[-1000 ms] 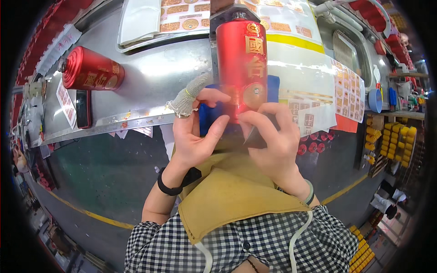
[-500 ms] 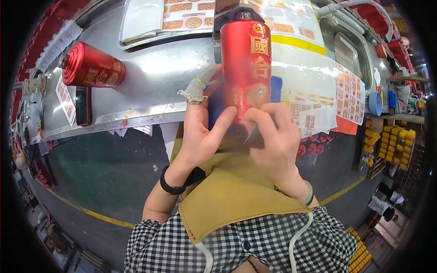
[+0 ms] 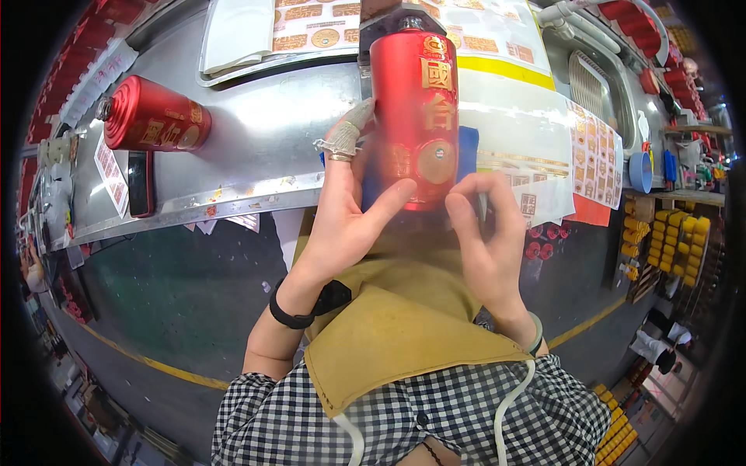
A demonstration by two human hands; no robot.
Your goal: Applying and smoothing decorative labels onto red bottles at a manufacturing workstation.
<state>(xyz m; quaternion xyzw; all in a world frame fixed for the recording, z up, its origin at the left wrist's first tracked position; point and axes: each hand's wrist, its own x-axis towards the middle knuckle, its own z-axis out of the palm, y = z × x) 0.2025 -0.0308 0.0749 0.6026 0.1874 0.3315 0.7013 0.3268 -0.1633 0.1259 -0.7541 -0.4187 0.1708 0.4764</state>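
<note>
A red bottle with gold characters and a round gold emblem lies with its dark neck pointing away from me. My left hand is closed around its left side, the thumb on the lower part and a pale cloth cover over some fingers. Just off the bottle's lower right is my right hand, its thumb and index finger bent and a little apart. Something thin and grey is tucked among its fingers; I cannot make out its kind. Blue material shows beneath the bottle.
Another red bottle lies on the metal table at left, beside a phone and a small sticker sheet. Gold sticker sheets lie at the back, with more sheets at right. A blue cup stands farther right.
My right hand has drawn away from the bottle's lower end, to the right, its thumb and index finger rising. The bottle has shifted slightly left and turned a little, showing more of the round emblem.
</note>
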